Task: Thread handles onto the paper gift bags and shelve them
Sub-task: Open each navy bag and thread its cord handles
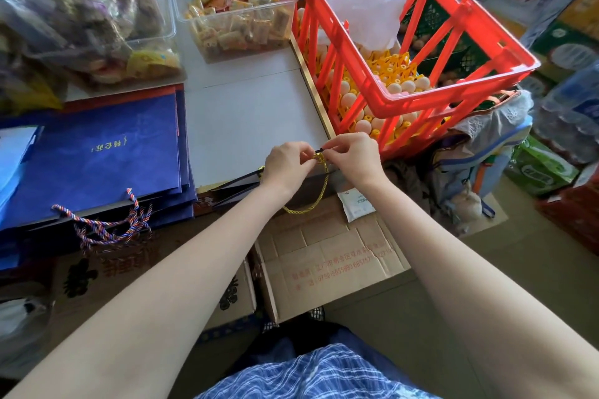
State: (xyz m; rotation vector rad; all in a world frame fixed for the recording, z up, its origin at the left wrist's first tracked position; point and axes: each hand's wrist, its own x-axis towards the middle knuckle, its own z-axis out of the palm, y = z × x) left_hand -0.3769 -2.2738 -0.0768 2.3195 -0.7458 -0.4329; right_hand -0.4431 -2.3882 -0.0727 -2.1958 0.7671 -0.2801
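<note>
A white paper gift bag (252, 120) lies flat on the table, its dark opening edge toward me. A yellow rope handle (311, 204) hangs in a loop below that edge. My left hand (287, 165) and my right hand (351, 155) meet at the bag's near right corner, both pinching the yellow rope where it forms a small knot or loop. To the left sits a stack of blue gift bags (97, 159) with blue, red and white twisted handles (107, 223) hanging over the near edge.
A red plastic crate (421, 52) holding eggs on yellow trays stands right of the white bag. Clear tubs of wrapped snacks (233, 10) sit at the back. Cardboard boxes (324, 259) lie below the table edge; packed goods crowd the floor at right.
</note>
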